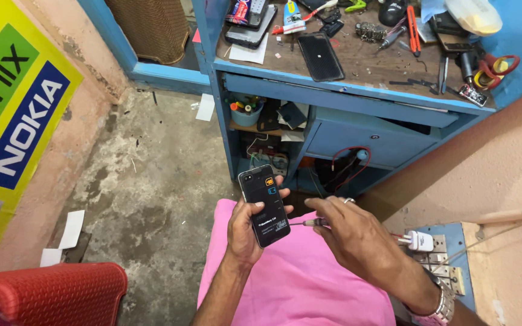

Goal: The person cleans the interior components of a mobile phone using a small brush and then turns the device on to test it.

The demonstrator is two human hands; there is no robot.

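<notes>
Phone (264, 205) clasped back-up in left hand (244, 232) grip.
Right hand (353, 235) grip pinches screwdriver (307, 223) beside it; yellow-green-blue sign (13, 102) far left.

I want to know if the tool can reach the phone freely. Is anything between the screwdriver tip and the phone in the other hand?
Nothing visible. The left hand holds the black phone upright over the pink cloth; the right hand points the small screwdriver at its lower right edge, with only open space between them.
</notes>
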